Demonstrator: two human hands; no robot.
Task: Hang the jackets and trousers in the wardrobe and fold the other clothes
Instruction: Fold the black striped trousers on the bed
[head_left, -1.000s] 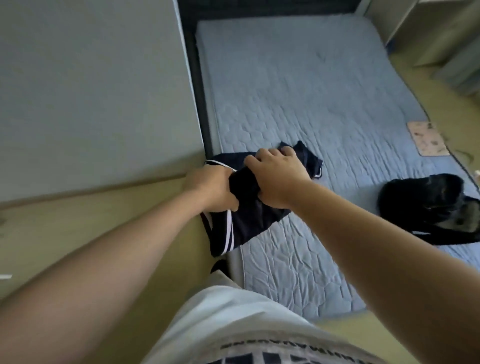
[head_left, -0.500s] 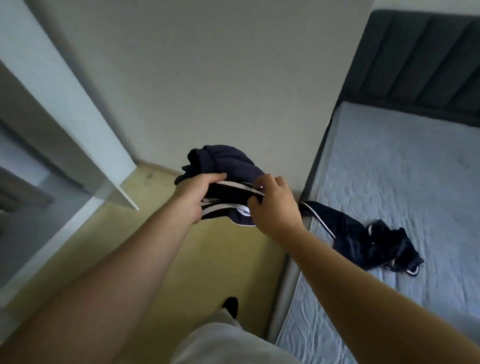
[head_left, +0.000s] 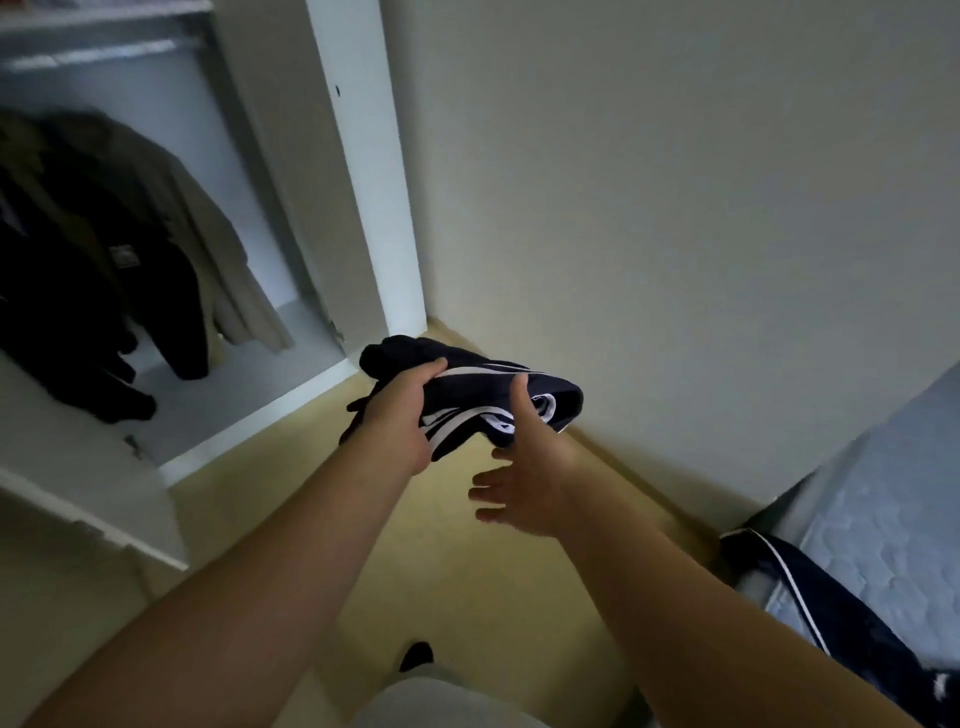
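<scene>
A bunched navy garment with white stripes (head_left: 488, 400) hangs in the air over the floor, between the wardrobe and the bed. My left hand (head_left: 400, 415) grips its left side, fingers curled over the top. Just below the bundle's right end is my right hand (head_left: 524, 467), fingers spread and straight, thumb up against the cloth. A second navy garment with white piping (head_left: 810, 592) trails off the mattress corner at the right. Inside the open wardrobe (head_left: 363, 208) hang a beige jacket (head_left: 197, 234) and dark clothes (head_left: 62, 312).
A white wall fills the upper right. The blue quilted mattress (head_left: 883, 493) is at the right edge. The yellowish floor (head_left: 441, 571) lies below my hands. A white wardrobe door panel (head_left: 88, 514) juts in at lower left.
I turned from the bed toward the open wardrobe, carrying the navy striped garment. My right hand let go of the cloth and opened beneath it; the left still grips it.
</scene>
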